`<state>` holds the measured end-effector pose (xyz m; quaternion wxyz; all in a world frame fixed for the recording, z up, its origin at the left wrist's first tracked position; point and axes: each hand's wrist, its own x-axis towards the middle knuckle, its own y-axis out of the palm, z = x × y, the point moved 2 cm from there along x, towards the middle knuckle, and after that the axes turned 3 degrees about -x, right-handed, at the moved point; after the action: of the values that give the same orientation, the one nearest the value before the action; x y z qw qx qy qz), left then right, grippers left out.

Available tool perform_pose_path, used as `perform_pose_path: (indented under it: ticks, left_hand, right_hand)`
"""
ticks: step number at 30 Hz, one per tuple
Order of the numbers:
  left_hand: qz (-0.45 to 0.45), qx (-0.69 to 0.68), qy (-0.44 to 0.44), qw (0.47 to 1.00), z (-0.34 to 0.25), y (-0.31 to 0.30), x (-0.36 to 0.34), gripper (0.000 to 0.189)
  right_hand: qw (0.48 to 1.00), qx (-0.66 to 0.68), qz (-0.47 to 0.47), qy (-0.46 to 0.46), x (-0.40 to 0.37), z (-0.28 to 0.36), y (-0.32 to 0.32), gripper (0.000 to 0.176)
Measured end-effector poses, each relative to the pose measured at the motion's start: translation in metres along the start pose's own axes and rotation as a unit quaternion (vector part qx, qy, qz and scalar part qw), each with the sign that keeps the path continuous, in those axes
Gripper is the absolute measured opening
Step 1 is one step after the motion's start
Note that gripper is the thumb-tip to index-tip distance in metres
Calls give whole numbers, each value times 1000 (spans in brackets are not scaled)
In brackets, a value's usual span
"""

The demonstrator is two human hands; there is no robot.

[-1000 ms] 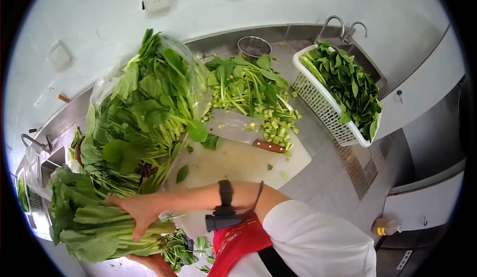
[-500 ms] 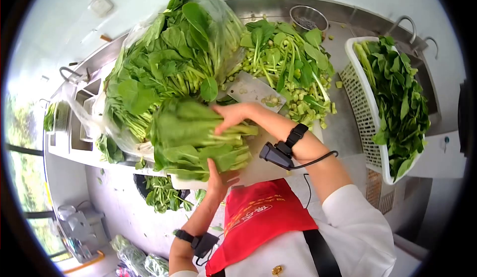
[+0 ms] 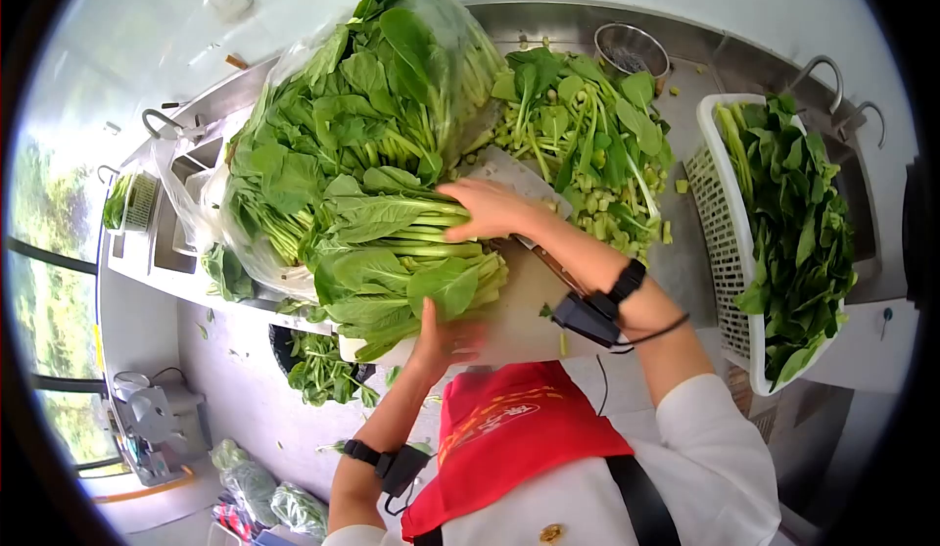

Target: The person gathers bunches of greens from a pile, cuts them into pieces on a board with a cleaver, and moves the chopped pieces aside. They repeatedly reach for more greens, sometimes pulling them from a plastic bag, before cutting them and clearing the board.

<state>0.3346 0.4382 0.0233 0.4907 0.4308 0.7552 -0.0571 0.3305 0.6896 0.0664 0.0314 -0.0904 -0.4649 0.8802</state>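
Note:
A bunch of leafy greens with pale stems [image 3: 392,223] lies across the left part of a white cutting board [image 3: 524,301]. My right hand [image 3: 487,210] is closed over its stems from the far side. At the near side, my left hand [image 3: 436,342] has its thumb against a leaf; its other fingers stretch to the right, smeared by motion. Beyond my right hand lies a cleaver [image 3: 509,176], its handle partly under my forearm. Cut stem pieces and trimmed greens [image 3: 587,125] are heaped behind the board.
A large clear bag of greens [image 3: 343,105] stands at the back left. On the right is a white plastic basket [image 3: 720,242] full of greens. A metal strainer [image 3: 632,48] sits by the back wall. Below the counter's left edge is a black-lined bin [image 3: 281,350] with greens.
The bunch, blurred before, now lies steadier with its stems to the right. My right hand has moved slightly over the stems. The whole view has shifted a little.

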Motion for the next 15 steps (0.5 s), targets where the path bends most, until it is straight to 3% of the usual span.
perform_pose_path:
  ticks: [5,8,10,13,15]
  left_hand:
    - [-14,1,22,1000,8,-14,4,90]
    - [2,-77,12,997,4,-11,3,83]
    - [39,-53,41,997,2,-8,7,82]
    - [59,-59,37,996,4,1,21,80]
    - [68,-62,30,995,1,3,24,80]
  right_hand:
    - [998,37,-50,-31,-17,-5,-2,45]
    - [997,46,-46,-39,-12,8,-14,30]
    - [996,57,-54,-44,-1,16,-19,25]
    - [984,79,-89,-130,40,32,27,26]
    - [991,36,-80,-101,45,51,34,29]
